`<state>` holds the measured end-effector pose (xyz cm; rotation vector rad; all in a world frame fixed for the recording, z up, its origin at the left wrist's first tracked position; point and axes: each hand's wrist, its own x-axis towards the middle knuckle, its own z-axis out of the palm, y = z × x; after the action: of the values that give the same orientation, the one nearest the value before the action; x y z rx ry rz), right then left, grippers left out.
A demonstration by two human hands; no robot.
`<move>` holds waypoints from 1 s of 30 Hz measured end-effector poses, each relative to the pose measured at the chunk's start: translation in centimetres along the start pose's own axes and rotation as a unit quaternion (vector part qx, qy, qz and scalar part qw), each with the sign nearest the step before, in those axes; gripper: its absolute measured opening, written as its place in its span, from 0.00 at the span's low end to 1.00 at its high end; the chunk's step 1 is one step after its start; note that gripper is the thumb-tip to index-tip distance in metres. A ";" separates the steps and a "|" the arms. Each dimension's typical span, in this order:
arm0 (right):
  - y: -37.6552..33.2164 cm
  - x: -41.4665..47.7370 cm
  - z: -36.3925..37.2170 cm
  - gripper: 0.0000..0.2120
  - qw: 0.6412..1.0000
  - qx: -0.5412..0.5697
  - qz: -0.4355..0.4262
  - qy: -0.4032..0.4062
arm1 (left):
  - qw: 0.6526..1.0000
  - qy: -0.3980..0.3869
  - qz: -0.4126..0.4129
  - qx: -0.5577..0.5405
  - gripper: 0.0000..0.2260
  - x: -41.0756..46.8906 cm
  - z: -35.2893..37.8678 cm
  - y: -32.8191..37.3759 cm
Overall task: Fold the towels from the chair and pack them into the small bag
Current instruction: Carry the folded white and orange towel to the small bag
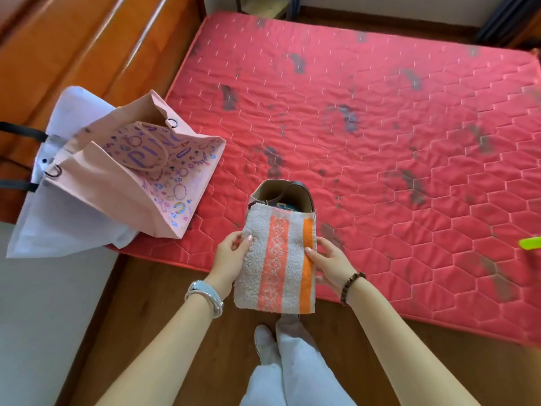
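A folded white towel (278,259) with a salmon patterned band and an orange stripe is held upright in front of me. My left hand (231,256) grips its left edge and my right hand (329,263) grips its right edge. Its top edge reaches the mouth of the small beige bag (272,190), which stands open on the near edge of the red mattress (380,127). A brown strap crosses the bag's opening, and something blue-patterned shows inside. The chair is out of view.
A larger pink tote (140,183) with purple drawings lies open at the mattress's left corner, on a white bag (58,221) with black straps. Orange wooden furniture (73,39) stands at the left. A green object (530,243) pokes in at the right edge. My legs stand on the wooden floor (164,332).
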<state>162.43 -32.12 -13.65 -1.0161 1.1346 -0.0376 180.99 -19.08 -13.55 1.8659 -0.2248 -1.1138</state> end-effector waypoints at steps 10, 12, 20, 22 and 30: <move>0.9 6.4 -0.3 0.10 0.996 -0.072 0.014 0.046 | 0.997 -0.015 -0.066 0.025 0.16 5.5 1.8 -2.1; 1.5 7.3 -0.3 0.11 0.996 -0.071 0.024 0.054 | 0.997 -0.018 -0.073 0.033 0.16 6.5 2.1 -2.6; 3.9 10.9 -0.4 0.24 0.991 -0.078 0.046 0.099 | 0.992 -0.058 -0.094 0.055 0.17 9.9 2.7 -5.0; 4.0 10.8 -0.3 0.21 0.990 -0.092 0.021 0.106 | 0.991 -0.080 -0.087 0.058 0.18 10.0 2.6 -5.4; 4.2 12.4 0.0 0.30 0.967 -0.252 -0.033 -0.025 | 0.976 -0.164 -0.014 0.144 0.21 12.6 1.5 -6.0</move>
<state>166.40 -35.89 -25.50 -1.4970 1.0864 0.2346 185.40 -23.63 -26.01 1.9288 -0.5769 -1.4703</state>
